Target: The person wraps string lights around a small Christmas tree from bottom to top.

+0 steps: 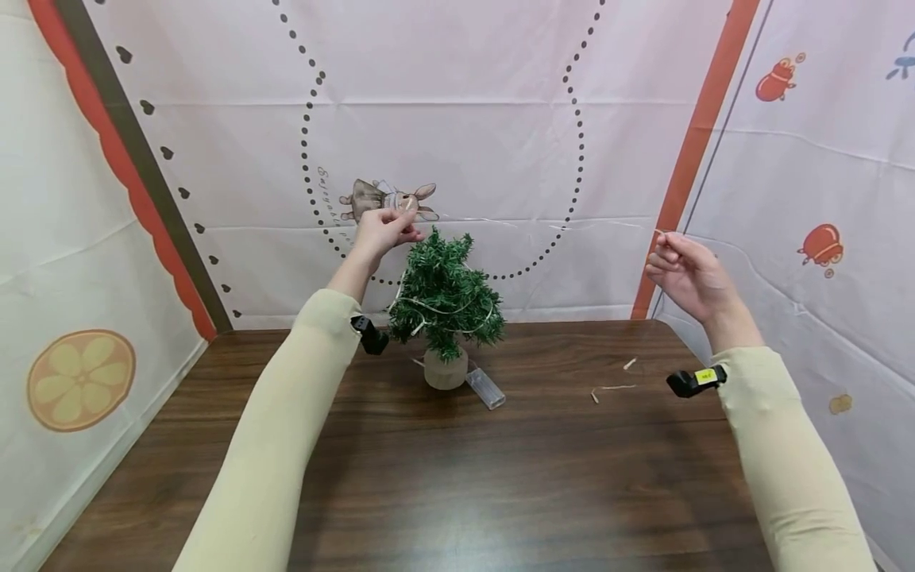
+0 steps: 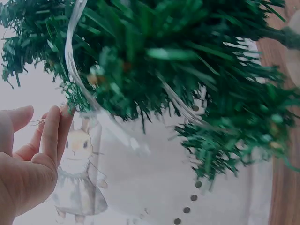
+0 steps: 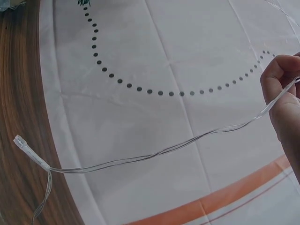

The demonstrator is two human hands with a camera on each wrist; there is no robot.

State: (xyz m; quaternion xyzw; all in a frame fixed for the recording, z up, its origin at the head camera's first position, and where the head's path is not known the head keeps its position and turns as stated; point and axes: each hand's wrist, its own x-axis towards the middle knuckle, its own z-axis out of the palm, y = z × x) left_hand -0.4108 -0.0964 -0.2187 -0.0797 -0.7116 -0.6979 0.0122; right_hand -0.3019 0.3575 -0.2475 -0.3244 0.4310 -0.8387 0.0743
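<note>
A small green artificial Christmas tree [image 1: 450, 294] stands upright on a pale round base [image 1: 446, 370]. Clear-wired string lights [image 3: 154, 153] loop around its branches. At the treetop, my left hand [image 1: 384, 232] pinches the light string between thumb and fingers, right beside the green tips; a thin wire [image 2: 37, 122] shows there in the left wrist view. Out to the right, my right hand [image 1: 689, 274] grips another stretch of the string, which runs across the air between both hands. From the right hand the rest droops, with a small clear bulb [image 3: 32, 152] on it.
A clear battery box [image 1: 486, 388] lies on the brown wooden table [image 1: 457, 477], right of the tree base. Loose bulbs and wire [image 1: 615, 388] rest near the table's right side. A patterned cloth [image 1: 457, 143] hangs behind.
</note>
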